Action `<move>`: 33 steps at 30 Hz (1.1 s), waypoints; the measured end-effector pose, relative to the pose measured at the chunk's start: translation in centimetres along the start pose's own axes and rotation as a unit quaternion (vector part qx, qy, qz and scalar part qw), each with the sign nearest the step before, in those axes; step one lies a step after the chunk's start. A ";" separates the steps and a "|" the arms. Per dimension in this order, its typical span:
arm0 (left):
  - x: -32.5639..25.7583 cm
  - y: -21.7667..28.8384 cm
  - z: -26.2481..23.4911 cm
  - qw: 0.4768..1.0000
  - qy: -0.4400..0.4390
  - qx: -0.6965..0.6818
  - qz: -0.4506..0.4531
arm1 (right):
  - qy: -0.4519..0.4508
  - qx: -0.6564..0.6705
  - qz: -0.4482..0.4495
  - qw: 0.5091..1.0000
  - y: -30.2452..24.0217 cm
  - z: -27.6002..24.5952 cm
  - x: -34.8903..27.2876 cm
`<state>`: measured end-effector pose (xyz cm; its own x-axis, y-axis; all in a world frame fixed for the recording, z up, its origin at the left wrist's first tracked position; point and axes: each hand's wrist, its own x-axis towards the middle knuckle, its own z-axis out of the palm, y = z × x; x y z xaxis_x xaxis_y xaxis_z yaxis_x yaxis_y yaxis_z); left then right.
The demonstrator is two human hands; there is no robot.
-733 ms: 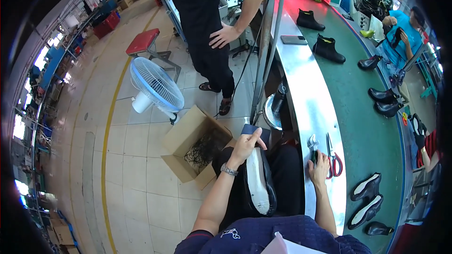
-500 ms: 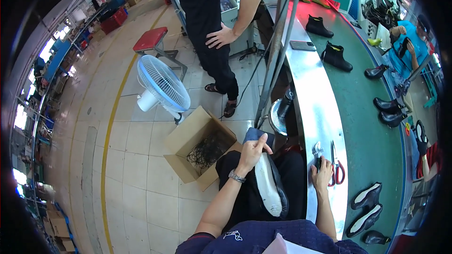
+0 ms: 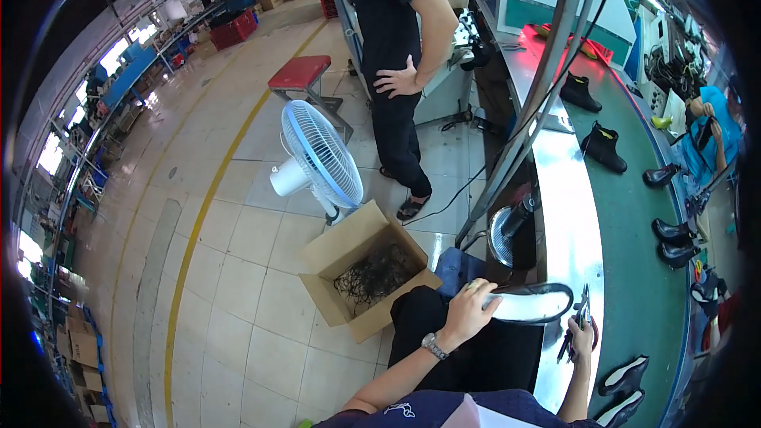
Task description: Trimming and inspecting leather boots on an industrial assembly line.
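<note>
My left hand (image 3: 466, 311), with a watch on its wrist, grips one end of a pale shoe insole with a dark rim (image 3: 529, 303), held flat over my lap beside the bench edge. My right hand (image 3: 581, 330) rests on the steel bench edge (image 3: 564, 214) and is closed on a pair of dark pliers-like scissors (image 3: 576, 320). Both forearms come in from the lower edge.
An open cardboard box (image 3: 361, 269) with dark scraps stands on the floor to my left, a white fan (image 3: 317, 162) behind it. A person in black (image 3: 396, 55) stands by the bench. Black boots (image 3: 604, 147) and shoe pieces (image 3: 625, 375) lie on the green conveyor.
The insole has swung from pointing down over my lap to lying level toward the bench. My view has tilted, and my right hand stays at the bench edge.
</note>
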<state>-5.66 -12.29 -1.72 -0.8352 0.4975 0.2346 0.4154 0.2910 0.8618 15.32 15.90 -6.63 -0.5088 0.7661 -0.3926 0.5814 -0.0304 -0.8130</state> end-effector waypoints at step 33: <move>7.2 5.0 5.7 0.947 -0.300 0.099 -0.050 | -0.340 -0.179 -0.202 0.901 -13.3 -0.2 -3.8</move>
<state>-7.59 -2.63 1.71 -0.5433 0.8171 -0.1928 0.4542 0.4792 0.7510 9.67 13.52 5.76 -0.9252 0.0948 -0.3673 0.3675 0.4647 -0.8056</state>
